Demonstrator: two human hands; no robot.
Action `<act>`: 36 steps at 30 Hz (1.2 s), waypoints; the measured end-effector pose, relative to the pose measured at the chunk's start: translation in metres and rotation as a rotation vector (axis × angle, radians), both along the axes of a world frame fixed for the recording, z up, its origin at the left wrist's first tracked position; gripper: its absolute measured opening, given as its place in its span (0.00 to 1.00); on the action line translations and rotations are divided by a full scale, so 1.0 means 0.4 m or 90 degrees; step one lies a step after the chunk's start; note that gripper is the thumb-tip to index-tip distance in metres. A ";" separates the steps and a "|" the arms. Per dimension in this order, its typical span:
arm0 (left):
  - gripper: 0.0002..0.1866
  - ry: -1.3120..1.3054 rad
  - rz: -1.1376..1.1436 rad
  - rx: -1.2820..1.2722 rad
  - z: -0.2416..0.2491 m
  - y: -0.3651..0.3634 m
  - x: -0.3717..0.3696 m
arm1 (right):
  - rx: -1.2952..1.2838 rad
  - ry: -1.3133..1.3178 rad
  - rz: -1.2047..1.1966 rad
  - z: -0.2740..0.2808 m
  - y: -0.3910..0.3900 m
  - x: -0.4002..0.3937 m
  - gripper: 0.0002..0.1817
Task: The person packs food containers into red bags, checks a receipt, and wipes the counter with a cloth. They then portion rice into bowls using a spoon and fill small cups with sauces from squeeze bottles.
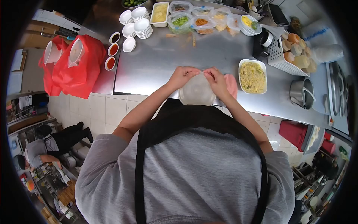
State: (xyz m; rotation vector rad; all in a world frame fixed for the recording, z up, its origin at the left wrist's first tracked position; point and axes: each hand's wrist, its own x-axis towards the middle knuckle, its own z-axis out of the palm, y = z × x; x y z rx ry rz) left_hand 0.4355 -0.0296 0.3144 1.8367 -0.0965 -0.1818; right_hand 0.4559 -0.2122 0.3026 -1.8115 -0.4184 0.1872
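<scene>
At the counter's front edge, a translucent whitish plastic piece [197, 91] with a rounded lower edge hangs between my hands, close to my apron. My left hand [183, 76] pinches its upper edge, thumb against fingers. Close beside it, my right hand [216, 80] is also closed in a pinch on that edge, the fingertips of both hands almost meeting. I cannot tell whether the piece is a lid or a bag. A pink cloth [231, 86] lies just right of my right hand, partly behind the wrist. Farther right sits a white square dish of fried rice [253, 77].
Sauce bowls [111, 63] and red bags [87, 63] are at left. Stacked white bowls [142, 28] and bagged ingredients [201, 23] line the back. A bottle basket [279, 56] and metal pot [301, 94] stand right. Another person [39, 149] works at far left.
</scene>
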 end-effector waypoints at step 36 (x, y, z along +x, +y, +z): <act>0.11 -0.067 -0.041 0.081 -0.015 0.016 0.013 | -0.056 -0.055 -0.011 0.028 0.012 0.001 0.05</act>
